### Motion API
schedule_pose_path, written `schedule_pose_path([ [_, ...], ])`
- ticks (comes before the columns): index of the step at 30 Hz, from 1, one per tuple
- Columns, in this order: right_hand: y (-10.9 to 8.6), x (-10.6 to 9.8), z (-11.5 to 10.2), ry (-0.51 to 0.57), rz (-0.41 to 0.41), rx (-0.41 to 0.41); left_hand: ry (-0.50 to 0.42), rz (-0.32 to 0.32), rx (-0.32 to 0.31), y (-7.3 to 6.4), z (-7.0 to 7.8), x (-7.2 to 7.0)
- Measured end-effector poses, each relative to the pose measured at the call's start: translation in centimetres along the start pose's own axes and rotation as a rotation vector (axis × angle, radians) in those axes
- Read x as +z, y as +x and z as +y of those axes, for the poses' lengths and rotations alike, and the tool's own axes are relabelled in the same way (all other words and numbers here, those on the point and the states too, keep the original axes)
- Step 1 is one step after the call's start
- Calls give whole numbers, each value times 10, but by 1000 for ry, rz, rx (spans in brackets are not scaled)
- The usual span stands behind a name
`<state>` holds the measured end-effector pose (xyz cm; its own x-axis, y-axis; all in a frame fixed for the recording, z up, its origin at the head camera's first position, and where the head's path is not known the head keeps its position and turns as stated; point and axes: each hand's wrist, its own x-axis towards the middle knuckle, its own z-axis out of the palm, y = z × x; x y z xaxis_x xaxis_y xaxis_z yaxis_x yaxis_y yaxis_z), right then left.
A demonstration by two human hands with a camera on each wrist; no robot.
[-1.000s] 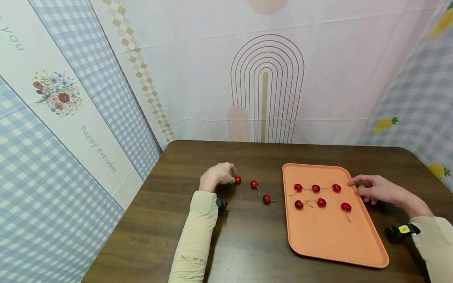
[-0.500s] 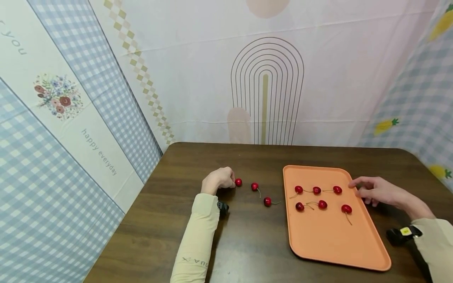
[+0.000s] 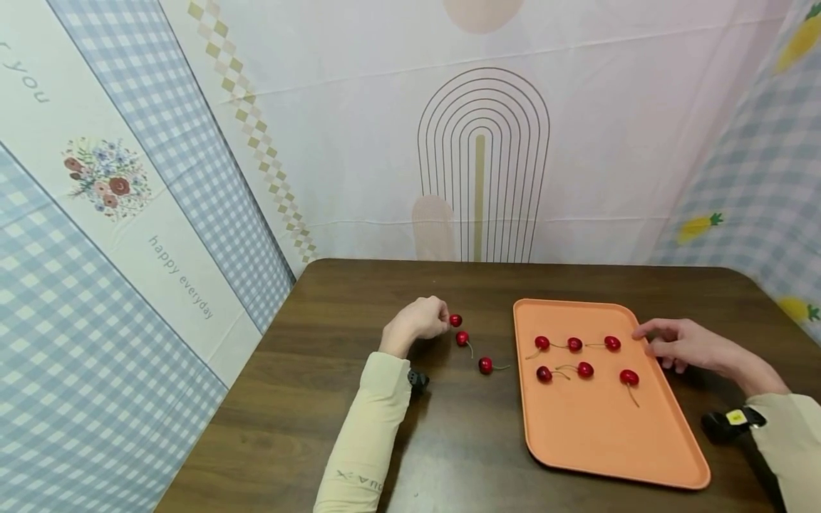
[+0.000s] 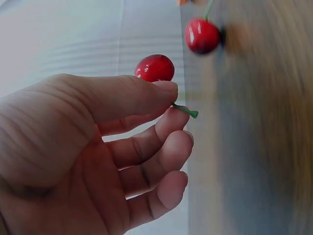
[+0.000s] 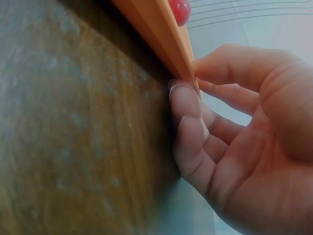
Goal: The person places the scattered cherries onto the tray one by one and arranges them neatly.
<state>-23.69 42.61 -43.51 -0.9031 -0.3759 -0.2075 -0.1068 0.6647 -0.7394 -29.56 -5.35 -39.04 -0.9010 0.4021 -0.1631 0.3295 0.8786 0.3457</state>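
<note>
In the left wrist view my left hand (image 4: 98, 132) pinches a red cherry (image 4: 155, 67) by its green stem, between thumb and forefinger. The head view has that left hand (image 3: 420, 319) over the table, left of the tray. Two more cherries lie on the wood there, one (image 3: 462, 338) just below the held one and another (image 3: 485, 365) nearer the tray. My right hand (image 3: 695, 348) grips the right rim of the orange tray (image 3: 609, 442); in the right wrist view its thumb is on the rim with fingers curled beneath.
Several cherries with stems, among them a front right one (image 3: 628, 377), lie in two rows in the tray's far half. The brown table (image 3: 288, 399) ends at a patterned cloth backdrop (image 3: 359, 157). Each wrist wears a small black camera (image 3: 418, 380).
The left hand has lifted the cherry and carried it right, toward the tray. The right hand and the tray stay where they were.
</note>
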Motion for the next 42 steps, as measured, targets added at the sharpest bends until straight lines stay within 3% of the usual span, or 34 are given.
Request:
schedule_pose_path([
  [5, 0, -1, 1, 3, -10, 8, 35, 5, 63, -1, 23, 0],
  [11, 1, -6, -1, -3, 8, 4, 61, 52, 193, -9, 56, -11],
  [15, 2, -6, -1, -2, 7, 4, 94, 80, 242, -12, 73, -12],
  [24, 3, -2, 3, 6, 3, -4, 142, 78, 324, -9, 113, 6],
  [32, 4, -2, 4, 9, 6, -6, 220, 48, 443, -4, 156, 22],
  [36, 4, 0, 3, 9, 4, 4, 233, 4, 450, -2, 173, 31],
  [42, 4, 2, 2, 7, 4, 3, 247, -87, 398, 2, 194, 48],
])
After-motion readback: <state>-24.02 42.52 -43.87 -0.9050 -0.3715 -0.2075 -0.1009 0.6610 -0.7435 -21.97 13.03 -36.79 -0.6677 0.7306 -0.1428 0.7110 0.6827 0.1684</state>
